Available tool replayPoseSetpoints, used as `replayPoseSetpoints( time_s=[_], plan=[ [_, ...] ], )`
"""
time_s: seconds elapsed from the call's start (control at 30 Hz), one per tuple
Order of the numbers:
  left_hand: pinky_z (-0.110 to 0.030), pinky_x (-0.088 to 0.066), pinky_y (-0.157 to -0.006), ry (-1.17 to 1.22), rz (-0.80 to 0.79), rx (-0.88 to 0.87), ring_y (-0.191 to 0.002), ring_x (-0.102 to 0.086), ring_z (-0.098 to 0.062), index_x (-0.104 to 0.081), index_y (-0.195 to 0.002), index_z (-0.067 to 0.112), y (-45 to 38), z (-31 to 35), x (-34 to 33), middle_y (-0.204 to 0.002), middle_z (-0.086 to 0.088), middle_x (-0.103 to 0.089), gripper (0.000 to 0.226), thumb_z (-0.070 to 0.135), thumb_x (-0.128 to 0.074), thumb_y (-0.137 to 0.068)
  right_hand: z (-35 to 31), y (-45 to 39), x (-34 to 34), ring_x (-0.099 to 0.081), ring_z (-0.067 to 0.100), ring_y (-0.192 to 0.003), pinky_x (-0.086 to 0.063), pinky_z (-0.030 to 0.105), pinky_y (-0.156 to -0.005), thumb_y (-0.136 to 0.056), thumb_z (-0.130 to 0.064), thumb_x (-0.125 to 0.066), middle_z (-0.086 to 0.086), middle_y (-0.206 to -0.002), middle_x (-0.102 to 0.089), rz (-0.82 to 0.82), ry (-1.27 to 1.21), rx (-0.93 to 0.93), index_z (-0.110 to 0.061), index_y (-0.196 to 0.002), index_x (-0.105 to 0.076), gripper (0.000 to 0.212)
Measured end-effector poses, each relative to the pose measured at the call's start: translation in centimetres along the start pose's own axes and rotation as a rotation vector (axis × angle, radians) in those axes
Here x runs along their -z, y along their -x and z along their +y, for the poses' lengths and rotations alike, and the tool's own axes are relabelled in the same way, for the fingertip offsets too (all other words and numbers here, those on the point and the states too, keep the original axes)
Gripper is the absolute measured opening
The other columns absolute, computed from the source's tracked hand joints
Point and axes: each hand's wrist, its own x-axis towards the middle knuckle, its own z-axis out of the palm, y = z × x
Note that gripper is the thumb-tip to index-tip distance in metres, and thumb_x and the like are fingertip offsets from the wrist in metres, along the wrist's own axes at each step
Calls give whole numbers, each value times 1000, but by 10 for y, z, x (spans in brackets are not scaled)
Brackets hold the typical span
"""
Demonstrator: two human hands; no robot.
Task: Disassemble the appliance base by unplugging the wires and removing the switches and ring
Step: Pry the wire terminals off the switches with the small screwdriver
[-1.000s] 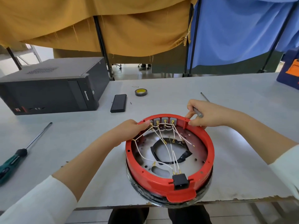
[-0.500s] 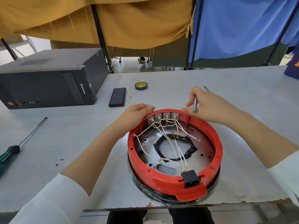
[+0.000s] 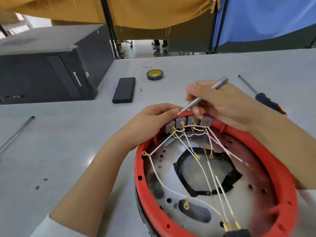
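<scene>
A pale grey table (image 3: 196,65) carries a red-ringed appliance base (image 3: 171,211). Beyond the base lie a black slab (image 3: 124,90) and a tape roll (image 3: 155,74); left, a black computer case (image 3: 47,72) and metal rod (image 3: 16,134); right, a screwdriver (image 3: 263,97).

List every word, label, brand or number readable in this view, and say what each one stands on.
"lenovo": white lettering running sideways down the front panel of the black computer case.
Small markings at the case's lower left front: too blurred to read.
No text shows on the tape roll, the black block, the red ring or the switches.
</scene>
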Motion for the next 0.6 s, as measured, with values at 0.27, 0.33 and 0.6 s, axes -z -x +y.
replayPoseSetpoints(
  time_s=[0.27, 0.33, 0.6],
  plan=[
    [-17, -47, -86, -41, -1, -19, -94, -65, 0, -70, -102, 36, 1, 3, 1, -97, 17, -71, 23, 34, -48, -97, -1, 8, 1, -51, 13, -49, -41, 19, -46, -70, -34, -69, 7, -64, -68, 16, 77, 18, -15, -74, -57, 23],
    [-3, -43, -73, -49, 7, -33, -90, -64, 6, -70, -99, 38, 1, 2, 1, -95, 21, -71, 22, 34, -48, -96, 1, 8, 0, -49, 16, -51, -39, 27, -48, -67, -40, -71, 6, -62, -67, 14, 136, 17, -19, -70, -59, 25],
    [-3, -43, -70, -41, 9, -28, -88, -64, 7, -70, -97, 40, 1, 2, 1, -93, 21, -71, 22, 35, -49, -96, 0, 10, 0, -63, 36, -71, -51, 39, -66, -57, -45, -79, 13, -74, -69, 5, 265, 57, -22, -77, -71, 31]
  ],
)
